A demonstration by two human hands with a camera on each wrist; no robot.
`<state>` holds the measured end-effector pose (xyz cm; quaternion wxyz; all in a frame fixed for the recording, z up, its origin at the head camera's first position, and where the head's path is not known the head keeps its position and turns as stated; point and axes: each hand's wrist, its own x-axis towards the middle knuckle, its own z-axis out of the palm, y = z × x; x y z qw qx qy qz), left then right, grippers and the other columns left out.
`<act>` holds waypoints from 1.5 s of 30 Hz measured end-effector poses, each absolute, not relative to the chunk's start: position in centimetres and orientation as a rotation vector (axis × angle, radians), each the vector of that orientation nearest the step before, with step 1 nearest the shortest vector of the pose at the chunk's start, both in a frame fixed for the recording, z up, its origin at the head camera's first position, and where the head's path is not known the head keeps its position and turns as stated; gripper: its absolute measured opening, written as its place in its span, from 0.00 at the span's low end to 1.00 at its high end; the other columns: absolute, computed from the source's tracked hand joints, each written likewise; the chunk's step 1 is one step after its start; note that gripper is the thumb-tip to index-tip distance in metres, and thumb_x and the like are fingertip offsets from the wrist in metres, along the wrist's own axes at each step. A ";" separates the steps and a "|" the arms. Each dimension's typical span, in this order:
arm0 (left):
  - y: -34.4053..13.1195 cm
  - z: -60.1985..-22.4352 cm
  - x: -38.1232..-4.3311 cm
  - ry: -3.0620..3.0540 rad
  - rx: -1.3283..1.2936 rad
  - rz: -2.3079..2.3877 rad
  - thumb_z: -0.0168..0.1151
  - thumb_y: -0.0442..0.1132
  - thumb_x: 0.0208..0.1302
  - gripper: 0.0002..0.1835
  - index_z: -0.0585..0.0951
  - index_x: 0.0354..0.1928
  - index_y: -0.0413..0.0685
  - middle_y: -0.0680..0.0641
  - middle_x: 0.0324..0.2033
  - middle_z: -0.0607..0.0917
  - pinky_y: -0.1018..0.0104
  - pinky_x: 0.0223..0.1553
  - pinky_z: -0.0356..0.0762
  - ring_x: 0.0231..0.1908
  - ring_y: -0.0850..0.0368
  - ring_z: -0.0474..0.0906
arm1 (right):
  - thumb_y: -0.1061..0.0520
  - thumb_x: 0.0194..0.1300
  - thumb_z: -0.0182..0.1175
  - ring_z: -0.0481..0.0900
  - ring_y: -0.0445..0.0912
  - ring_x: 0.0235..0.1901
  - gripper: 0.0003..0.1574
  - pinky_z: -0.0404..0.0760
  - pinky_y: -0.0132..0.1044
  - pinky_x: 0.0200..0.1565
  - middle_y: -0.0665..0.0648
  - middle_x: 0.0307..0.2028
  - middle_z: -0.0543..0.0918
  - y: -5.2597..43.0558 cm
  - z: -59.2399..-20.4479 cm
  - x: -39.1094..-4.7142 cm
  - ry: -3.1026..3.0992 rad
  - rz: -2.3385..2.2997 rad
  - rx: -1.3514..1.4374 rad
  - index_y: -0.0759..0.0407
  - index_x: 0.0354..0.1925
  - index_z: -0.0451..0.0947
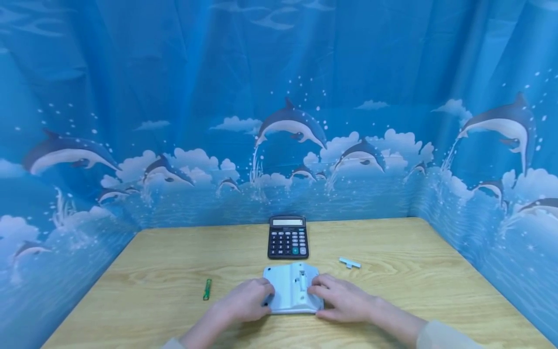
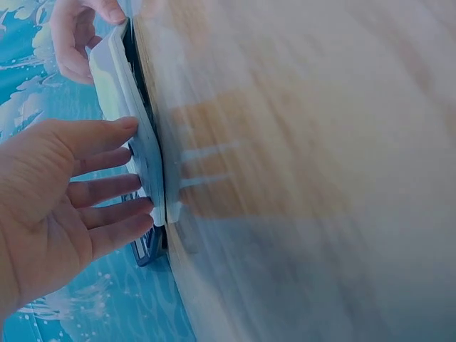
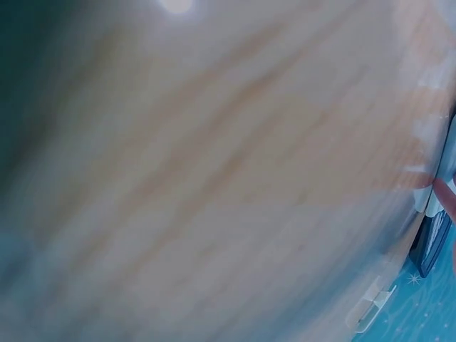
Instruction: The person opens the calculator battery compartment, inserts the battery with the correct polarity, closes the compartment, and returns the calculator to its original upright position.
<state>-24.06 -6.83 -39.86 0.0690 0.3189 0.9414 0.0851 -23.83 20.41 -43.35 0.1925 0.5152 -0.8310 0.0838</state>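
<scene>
A white calculator (image 1: 283, 286) lies back side up near the front of the table, its narrow battery slot (image 1: 302, 281) uncovered. My left hand (image 1: 249, 299) holds it by the left edge, thumb at the near corner and fingers along the side. At the right edge, my right hand (image 1: 344, 298) grips it, with fingertips beside the slot. The left wrist view shows the calculator (image 2: 128, 92) edge-on, close over the tabletop, between both hands. Only a fingertip (image 3: 445, 196) of the right hand shows at the border of the right wrist view.
Behind the white calculator lies a black calculator (image 1: 288, 237), keys up. A small white battery cover (image 1: 350, 262) with a tab rests to the right. On the left is a slim green object (image 1: 207, 289). A blue dolphin-print curtain (image 1: 279, 145) borders the wooden table (image 1: 174, 252).
</scene>
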 end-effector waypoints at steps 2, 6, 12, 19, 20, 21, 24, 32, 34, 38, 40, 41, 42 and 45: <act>-7.0 -39.9 -24.1 2.825 0.959 0.280 0.69 0.43 0.50 0.16 0.82 0.43 0.51 0.55 0.37 0.80 0.68 0.39 0.76 0.37 0.64 0.76 | 0.43 0.57 0.62 0.74 0.44 0.47 0.28 0.76 0.35 0.47 0.55 0.48 0.74 20.4 -43.3 -23.8 -2.345 0.240 1.444 0.55 0.52 0.73; -8.1 -39.8 -24.2 2.819 0.973 0.343 0.68 0.43 0.51 0.16 0.82 0.43 0.50 0.54 0.38 0.80 0.67 0.39 0.76 0.37 0.64 0.75 | 0.42 0.58 0.61 0.74 0.45 0.48 0.28 0.76 0.36 0.48 0.55 0.49 0.74 20.4 -43.3 -23.8 -2.396 0.248 1.437 0.54 0.53 0.73; -11.2 -38.8 -24.8 2.909 0.915 0.489 0.66 0.39 0.53 0.15 0.81 0.43 0.42 0.47 0.40 0.81 0.56 0.42 0.77 0.40 0.52 0.78 | 0.41 0.59 0.60 0.74 0.46 0.49 0.29 0.76 0.37 0.48 0.56 0.50 0.74 20.4 -43.0 -23.7 -2.441 0.248 1.424 0.54 0.53 0.73; -15.0 -39.1 -26.3 3.060 0.917 0.619 0.65 0.31 0.51 0.13 0.80 0.40 0.34 0.39 0.40 0.81 0.47 0.48 0.73 0.45 0.41 0.76 | 0.40 0.59 0.60 0.74 0.46 0.49 0.29 0.76 0.38 0.49 0.56 0.50 0.74 20.5 -42.9 -23.7 -2.476 0.239 1.399 0.53 0.54 0.72; -15.4 -39.1 -26.4 3.075 0.884 0.627 0.65 0.31 0.51 0.13 0.80 0.40 0.34 0.39 0.40 0.81 0.47 0.48 0.73 0.45 0.40 0.76 | 0.40 0.59 0.59 0.74 0.47 0.49 0.29 0.76 0.39 0.49 0.56 0.50 0.74 20.5 -42.9 -23.7 -2.482 0.241 1.395 0.53 0.54 0.72; -15.8 -39.2 -26.6 3.092 0.847 0.625 0.65 0.31 0.51 0.13 0.80 0.40 0.35 0.40 0.40 0.81 0.48 0.48 0.73 0.45 0.41 0.76 | 0.39 0.59 0.59 0.73 0.47 0.49 0.29 0.76 0.39 0.49 0.56 0.50 0.74 20.5 -43.0 -23.7 -2.488 0.245 1.392 0.53 0.54 0.72; -16.7 -39.3 -27.1 3.099 0.736 0.634 0.65 0.31 0.53 0.13 0.80 0.41 0.35 0.40 0.41 0.81 0.48 0.47 0.74 0.45 0.41 0.76 | 0.39 0.59 0.59 0.74 0.47 0.49 0.29 0.76 0.39 0.49 0.55 0.50 0.74 20.5 -43.0 -23.7 -2.491 0.256 1.388 0.53 0.54 0.72; -18.7 -39.3 -28.4 3.021 0.557 0.622 0.62 0.31 0.56 0.12 0.80 0.43 0.33 0.39 0.41 0.81 0.49 0.43 0.76 0.44 0.41 0.77 | 0.39 0.59 0.59 0.74 0.48 0.50 0.30 0.76 0.41 0.48 0.56 0.51 0.74 20.6 -43.0 -23.7 -2.513 0.254 1.365 0.52 0.54 0.72; -19.1 -39.3 -28.6 2.991 0.517 0.640 0.61 0.31 0.57 0.12 0.80 0.43 0.33 0.40 0.40 0.81 0.50 0.41 0.76 0.42 0.42 0.77 | 0.39 0.59 0.58 0.73 0.48 0.50 0.30 0.76 0.41 0.48 0.56 0.51 0.74 20.6 -42.9 -23.7 -2.522 0.247 1.362 0.52 0.54 0.72; -19.3 -39.3 -28.6 2.942 0.450 0.670 0.62 0.32 0.56 0.12 0.80 0.41 0.32 0.42 0.35 0.82 0.53 0.36 0.77 0.34 0.49 0.77 | 0.39 0.59 0.59 0.74 0.48 0.49 0.30 0.76 0.40 0.48 0.56 0.51 0.74 20.5 -42.8 -23.6 -2.513 0.238 1.368 0.53 0.54 0.72; -19.1 -39.4 -28.5 2.934 0.418 0.679 0.64 0.33 0.54 0.11 0.80 0.37 0.32 0.44 0.31 0.81 0.57 0.32 0.75 0.29 0.53 0.75 | 0.39 0.59 0.59 0.74 0.47 0.49 0.30 0.76 0.39 0.48 0.56 0.50 0.74 20.5 -42.8 -23.6 -2.507 0.236 1.375 0.53 0.54 0.72; -19.1 -39.5 -28.4 2.933 0.398 0.680 0.65 0.33 0.53 0.10 0.79 0.35 0.32 0.45 0.29 0.80 0.59 0.29 0.74 0.26 0.55 0.73 | 0.39 0.59 0.59 0.74 0.47 0.49 0.30 0.76 0.39 0.48 0.56 0.50 0.74 20.5 -42.8 -23.6 -2.504 0.234 1.379 0.53 0.54 0.72; -19.0 -39.6 -28.3 2.936 0.387 0.679 0.66 0.34 0.52 0.10 0.79 0.33 0.33 0.46 0.27 0.79 0.61 0.28 0.72 0.24 0.56 0.71 | 0.39 0.59 0.59 0.74 0.47 0.49 0.30 0.76 0.39 0.48 0.56 0.50 0.74 20.4 -42.8 -23.6 -2.503 0.234 1.384 0.53 0.54 0.72; -18.8 -39.8 -28.1 2.962 0.385 0.677 0.67 0.34 0.50 0.08 0.77 0.27 0.37 0.49 0.21 0.75 0.64 0.24 0.67 0.21 0.57 0.67 | 0.39 0.59 0.58 0.73 0.46 0.49 0.29 0.76 0.39 0.48 0.55 0.50 0.74 20.4 -42.8 -23.6 -2.511 0.235 1.392 0.53 0.54 0.72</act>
